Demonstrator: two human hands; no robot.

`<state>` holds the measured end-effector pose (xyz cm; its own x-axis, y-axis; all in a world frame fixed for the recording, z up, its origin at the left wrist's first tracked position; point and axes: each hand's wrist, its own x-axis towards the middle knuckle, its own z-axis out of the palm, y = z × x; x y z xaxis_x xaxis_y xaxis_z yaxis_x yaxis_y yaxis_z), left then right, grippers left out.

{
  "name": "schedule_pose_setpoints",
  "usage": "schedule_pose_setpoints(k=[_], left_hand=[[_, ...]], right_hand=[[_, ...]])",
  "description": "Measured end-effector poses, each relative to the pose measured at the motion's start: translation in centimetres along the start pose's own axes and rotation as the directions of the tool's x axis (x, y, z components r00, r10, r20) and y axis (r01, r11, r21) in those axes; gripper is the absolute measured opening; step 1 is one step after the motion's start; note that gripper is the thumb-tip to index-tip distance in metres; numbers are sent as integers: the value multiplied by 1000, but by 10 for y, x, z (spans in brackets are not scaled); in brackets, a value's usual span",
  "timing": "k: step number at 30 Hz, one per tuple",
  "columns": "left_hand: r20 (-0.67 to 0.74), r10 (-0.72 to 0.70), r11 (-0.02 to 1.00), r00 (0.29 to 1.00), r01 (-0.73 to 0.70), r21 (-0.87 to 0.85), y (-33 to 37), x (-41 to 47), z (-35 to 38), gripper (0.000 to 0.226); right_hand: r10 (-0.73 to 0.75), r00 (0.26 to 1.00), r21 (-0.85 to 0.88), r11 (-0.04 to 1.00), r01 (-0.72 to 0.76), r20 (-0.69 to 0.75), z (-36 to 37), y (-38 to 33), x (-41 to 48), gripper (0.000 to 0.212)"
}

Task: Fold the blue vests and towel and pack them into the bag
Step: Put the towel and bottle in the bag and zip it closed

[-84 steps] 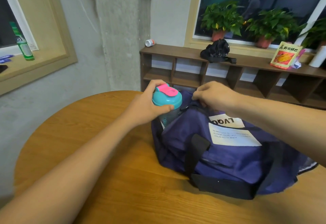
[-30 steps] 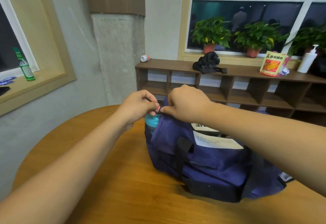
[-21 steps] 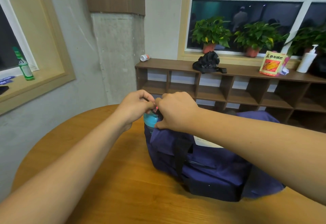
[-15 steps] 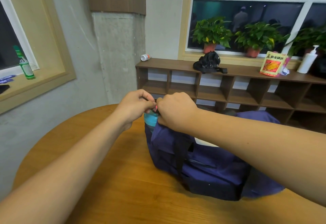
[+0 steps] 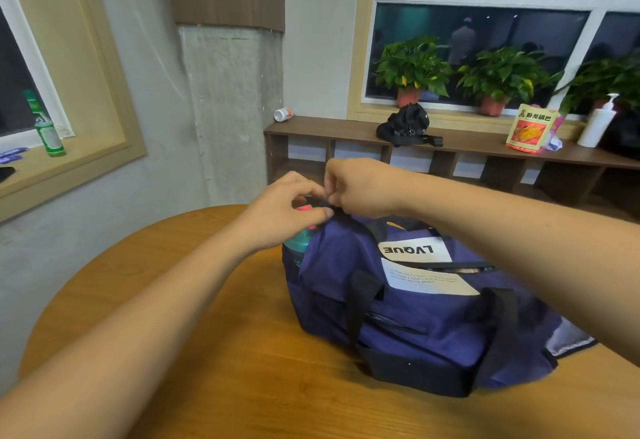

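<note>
Your round wooden table carries the navy bag, which sits upright right of centre with its white LVQUE label facing up and a dark zip line running across that label. Your left hand and right hand meet at the bag's far left end, both with fingers curled and pinching its dark top edge, fingertips nearly touching. A teal bottle with a pink lid stands in that end, just under your left hand.
</note>
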<state>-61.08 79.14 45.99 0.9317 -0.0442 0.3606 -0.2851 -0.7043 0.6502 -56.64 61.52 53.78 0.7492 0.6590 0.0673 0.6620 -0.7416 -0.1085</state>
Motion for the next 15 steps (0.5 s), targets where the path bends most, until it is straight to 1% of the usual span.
schedule_pose_setpoints(k=[2,4,6,9,11,15], left_hand=[[19,37,998,999,-38,45,1,3,2,23],[4,76,988,997,-76,131,1,5,4,29],[-10,130,971,992,-125,205,3,6,4,29],[-40,184,948,982,-167,270,3,7,6,28],[-41,204,933,978,-181,312,2,8,7,25],[-41,219,909,975,-189,370,-9,6,3,12]], right_hand=[[23,1000,97,995,-23,-5,-3,3,-1,10],[40,999,143,989,-38,-8,-3,6,-2,9],[51,999,168,985,-48,-15,-3,7,-4,8],[66,998,168,984,-64,-3,-3,9,-7,6],[84,996,176,981,-84,8,-2,11,-9,7],[120,992,189,974,-125,40,3,21,-16,9]])
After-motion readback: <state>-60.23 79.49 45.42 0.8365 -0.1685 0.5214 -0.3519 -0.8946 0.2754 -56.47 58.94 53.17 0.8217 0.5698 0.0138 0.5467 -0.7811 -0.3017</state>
